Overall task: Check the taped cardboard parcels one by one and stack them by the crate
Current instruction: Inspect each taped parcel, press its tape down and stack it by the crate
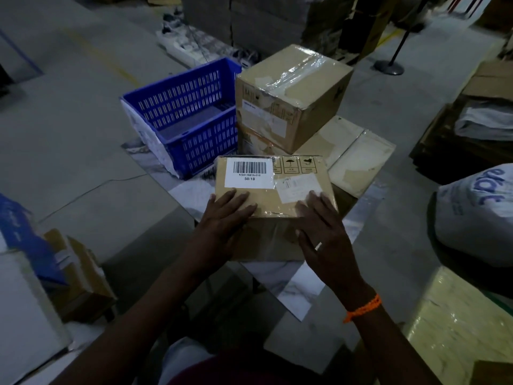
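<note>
A taped cardboard parcel with a white barcode label reading 50/18 sits in front of me on the floor. My left hand lies flat on its near left top edge. My right hand lies flat on its near right edge, fingers straight. Behind it stands a blue slotted plastic crate. To the right of the crate, a larger taped parcel rests on top of another box.
Flattened cardboard sheets lie right of the stack. A white printed sack and piled cardboard are at the right. A small box and blue packet sit at the left. A stanchion base stands far back.
</note>
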